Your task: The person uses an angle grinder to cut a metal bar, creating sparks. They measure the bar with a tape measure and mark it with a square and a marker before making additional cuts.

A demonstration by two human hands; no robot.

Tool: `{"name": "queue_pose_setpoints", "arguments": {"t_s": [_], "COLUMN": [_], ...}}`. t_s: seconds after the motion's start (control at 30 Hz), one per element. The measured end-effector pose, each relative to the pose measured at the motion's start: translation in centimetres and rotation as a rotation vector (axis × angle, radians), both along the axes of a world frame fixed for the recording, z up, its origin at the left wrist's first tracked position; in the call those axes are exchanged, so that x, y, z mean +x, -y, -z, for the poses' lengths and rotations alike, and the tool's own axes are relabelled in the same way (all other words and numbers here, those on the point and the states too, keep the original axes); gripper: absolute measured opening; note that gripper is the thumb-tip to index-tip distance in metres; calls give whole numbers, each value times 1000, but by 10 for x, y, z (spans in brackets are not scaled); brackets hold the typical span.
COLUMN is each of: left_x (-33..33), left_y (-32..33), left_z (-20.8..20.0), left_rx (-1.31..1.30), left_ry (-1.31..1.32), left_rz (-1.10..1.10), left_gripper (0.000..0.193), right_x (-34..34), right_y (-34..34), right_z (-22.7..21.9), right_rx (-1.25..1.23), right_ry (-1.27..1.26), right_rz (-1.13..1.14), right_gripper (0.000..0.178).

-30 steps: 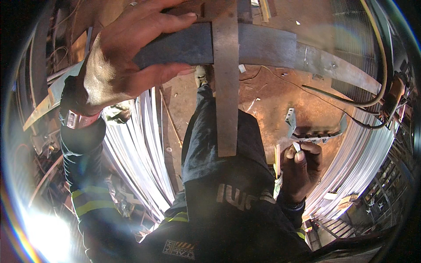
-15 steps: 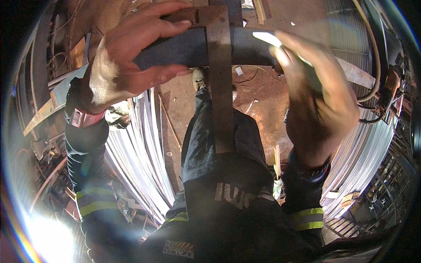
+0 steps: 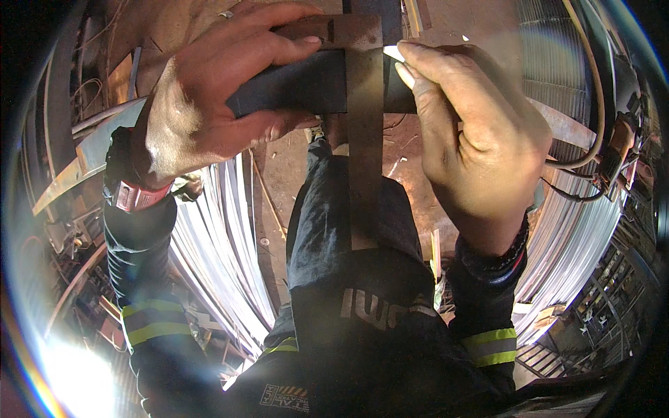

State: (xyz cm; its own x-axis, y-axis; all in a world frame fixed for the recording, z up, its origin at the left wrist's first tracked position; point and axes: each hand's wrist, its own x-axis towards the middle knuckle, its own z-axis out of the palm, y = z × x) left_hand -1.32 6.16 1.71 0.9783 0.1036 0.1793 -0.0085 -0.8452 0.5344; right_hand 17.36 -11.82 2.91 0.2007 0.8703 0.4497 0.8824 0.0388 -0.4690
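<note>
Since the earlier frames, right hand (image 3: pixel 481 139) has risen from low beside the person's hip to the curved metal strip (image 3: pixel 300 87), where it now sits beside the square.

Coiled steel bands (image 3: pixel 223 258): bright, ribbed, stacked in large rounds to either side of the person's legs; a second mass lies at right.

Floor (image 3: pixel 279 167): reddish-brown, dusty, littered with small scraps.

Curved metal strip: dark flat bar, running across the upper picture from lower left to far right, held up at chest height above the floor.

Metal square (image 3: pixel 364 139): rusty flat blade laid vertically across the strip, its stock lying along the strip's top edge.

Left hand (image 3: pixel 209 104): grip clamped on the strip, fingers over the square's stock, thumb beneath.

Right hand: grip closed on a piece of white chalk (image 3: pixel 394 53), tip touching the strip just beside the blade's right edge.

Cable (image 3: pixel 592 125): thick, looping at right.
</note>
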Motion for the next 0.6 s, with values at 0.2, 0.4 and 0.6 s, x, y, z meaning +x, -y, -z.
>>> {"name": "queue_pose_setpoints", "arguments": {"t_s": [0.2,0.4,0.6], "left_x": [-3,0,0], "left_y": [-2,-1,-2], "left_z": [2,3,-1], "left_rx": [38,10,-96], "left_ry": [-27,-15,-22], "left_rz": [-14,-5,-33], "left_gripper": [73,71,55], "right_x": [-15,-40,-46], "right_y": [22,70,89], "right_z": [-14,-42,-51], "right_rx": [-170,-280,-108], "right_ry": [12,-188,-309], "right_rz": [-29,-8,256], "right_gripper": [22,22,27]}}
